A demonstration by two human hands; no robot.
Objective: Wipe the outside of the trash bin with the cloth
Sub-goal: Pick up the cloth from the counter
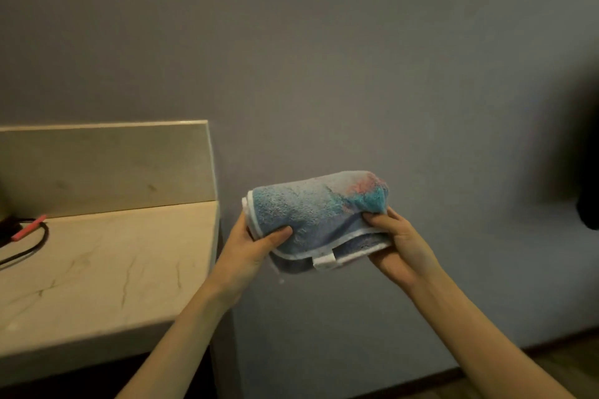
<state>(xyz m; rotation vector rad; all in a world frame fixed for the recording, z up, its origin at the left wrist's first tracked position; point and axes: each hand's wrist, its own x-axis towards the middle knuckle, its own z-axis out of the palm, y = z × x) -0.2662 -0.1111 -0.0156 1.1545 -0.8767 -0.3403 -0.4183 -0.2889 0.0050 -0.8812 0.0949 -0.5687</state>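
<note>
Grey wall (pixel 356 58) fills most of the view, with a pale marble desk (pixel 97 269) at its lower left and a strip of dark floor (pixel 534 372) along its base. Out in front of the wall, just right of the desk's corner, a folded blue cloth (pixel 317 214) with a pink patch and white trim is held up in the air between both hands. The left hand (pixel 249 246) grasps the cloth's left end, thumb pressed on top and fingers underneath; the right hand (pixel 395 243) pinches the right end the same way, thumb over the white hem. The cloth's long axis runs left to right, roughly level, tilted slightly up toward the right; its folded hump faces the wall and its open hemmed edge, with a small white tag, faces the person. On the desk, far left of the cloth, lie a black cable (pixel 29 246) and a pink stick-like item (pixel 29 227). No bin is in view, though a dark shape at the right edge is too cut off to identify. This looks like the preparing step: cloth folded into a pad, wiping not yet begun. Next the person needs to find the bin, probably lower down, and bring the cloth's flat face against its outer wall, most likely held in one hand.
</note>
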